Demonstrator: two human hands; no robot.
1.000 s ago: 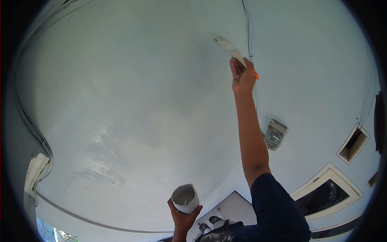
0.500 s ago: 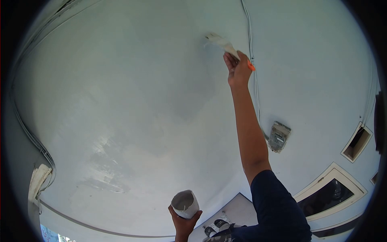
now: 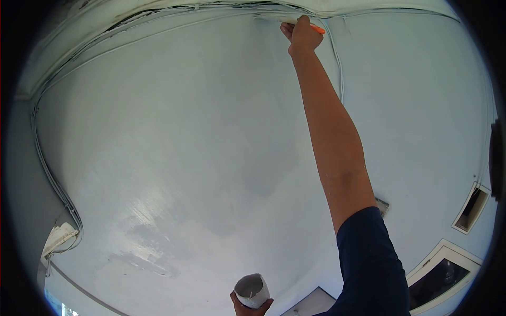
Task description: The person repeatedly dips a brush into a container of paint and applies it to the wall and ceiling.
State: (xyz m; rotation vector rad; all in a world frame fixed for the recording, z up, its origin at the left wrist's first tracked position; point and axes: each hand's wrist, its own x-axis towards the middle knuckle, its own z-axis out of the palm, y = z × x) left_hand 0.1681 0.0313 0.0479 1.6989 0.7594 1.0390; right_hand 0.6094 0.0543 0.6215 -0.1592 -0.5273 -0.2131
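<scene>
High up at the top of the pale wall (image 3: 184, 131), my right hand (image 3: 302, 38) is closed round a paintbrush (image 3: 318, 29) with an orange handle end. Its bristles point left, against or very near the wall just under a run of cables (image 3: 237, 7); exact contact cannot be made out. Low in the view, my left hand (image 3: 249, 310) grips a white cup-like paint container (image 3: 259, 298) from below. The container has an uneven rim and greyish-white paint inside.
Cables also run down the left side to a whitish box (image 3: 59, 237). A meter box (image 3: 383, 207) is partly hidden behind my right arm. A wall opening (image 3: 470, 209) and a framed window (image 3: 440, 284) are at the right.
My right hand has gone up the wall with the paintbrush, up to the cables. The view has tilted upward, and the container in my left hand now appears lower.
</scene>
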